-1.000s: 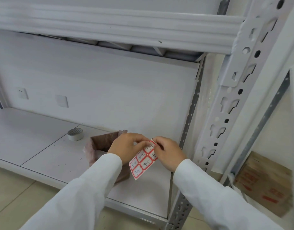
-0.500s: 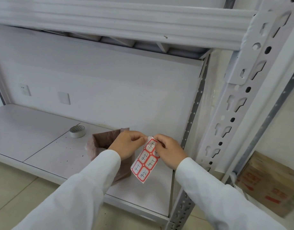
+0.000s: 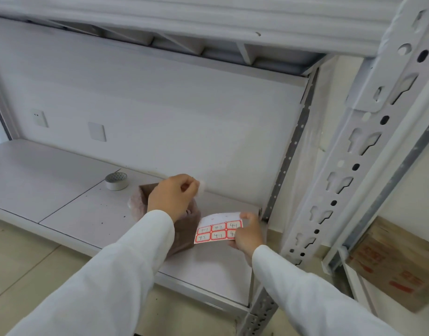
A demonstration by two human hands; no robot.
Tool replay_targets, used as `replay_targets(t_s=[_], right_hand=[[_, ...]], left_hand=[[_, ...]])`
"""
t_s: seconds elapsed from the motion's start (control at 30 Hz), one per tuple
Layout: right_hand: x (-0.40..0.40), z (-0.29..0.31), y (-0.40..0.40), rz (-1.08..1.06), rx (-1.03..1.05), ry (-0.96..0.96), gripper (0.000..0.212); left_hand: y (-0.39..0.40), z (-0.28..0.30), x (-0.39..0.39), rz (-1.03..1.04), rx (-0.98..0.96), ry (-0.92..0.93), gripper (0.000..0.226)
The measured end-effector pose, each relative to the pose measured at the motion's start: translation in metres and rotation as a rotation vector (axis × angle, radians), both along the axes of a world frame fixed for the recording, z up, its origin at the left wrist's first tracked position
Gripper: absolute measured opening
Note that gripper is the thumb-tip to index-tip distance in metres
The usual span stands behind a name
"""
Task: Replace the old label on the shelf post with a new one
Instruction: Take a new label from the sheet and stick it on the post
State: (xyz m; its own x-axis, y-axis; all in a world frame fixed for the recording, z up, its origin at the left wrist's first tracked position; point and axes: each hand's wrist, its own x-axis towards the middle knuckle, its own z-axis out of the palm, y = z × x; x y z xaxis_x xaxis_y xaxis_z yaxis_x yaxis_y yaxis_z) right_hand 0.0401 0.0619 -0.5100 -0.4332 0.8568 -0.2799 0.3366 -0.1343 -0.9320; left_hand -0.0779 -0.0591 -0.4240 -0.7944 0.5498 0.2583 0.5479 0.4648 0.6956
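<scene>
Label sheet (image 3: 218, 231) pinched at right edge by right hand (image 3: 248, 235), low over shelf board (image 3: 63, 197); red-bordered labels with handwritten numbers, top row bare. Left hand (image 3: 171, 194) higher, apart from sheet, thumb and forefinger closed on small pale peeled label (image 3: 202, 187), blurred. Beneath left wrist, brown bag-lined bin (image 3: 184, 229). Behind, tape roll (image 3: 116, 181) on board. Right, perforated shelf post (image 3: 339, 170); beyond, cardboard box (image 3: 397, 260).
</scene>
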Motion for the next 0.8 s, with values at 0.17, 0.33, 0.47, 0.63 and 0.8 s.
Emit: replay_targets(t_s=[0.17, 0.33, 0.47, 0.63, 0.8], right_hand=[[-0.013, -0.062, -0.005, 0.079, -0.046, -0.146, 0.037], [-0.015, -0.089, -0.006, 0.125, -0.127, -0.202, 0.028], [-0.005, -0.105, -0.002, 0.153, -0.125, -0.346, 0.027], [-0.001, -0.095, -0.008, 0.304, -0.058, -0.545, 0.054], [-0.011, -0.003, -0.014, 0.235, 0.045, -0.135, 0.042]], left_hand=[[-0.003, -0.007, -0.008, -0.061, -0.056, 0.119, 0.019], [-0.002, -0.017, -0.018, -0.112, -0.056, 0.159, 0.019], [0.0, -0.024, -0.023, -0.131, -0.103, 0.179, 0.017], [0.003, -0.025, -0.021, -0.097, -0.133, 0.23, 0.019], [0.001, -0.011, -0.01, 0.054, 0.038, 0.372, 0.023]])
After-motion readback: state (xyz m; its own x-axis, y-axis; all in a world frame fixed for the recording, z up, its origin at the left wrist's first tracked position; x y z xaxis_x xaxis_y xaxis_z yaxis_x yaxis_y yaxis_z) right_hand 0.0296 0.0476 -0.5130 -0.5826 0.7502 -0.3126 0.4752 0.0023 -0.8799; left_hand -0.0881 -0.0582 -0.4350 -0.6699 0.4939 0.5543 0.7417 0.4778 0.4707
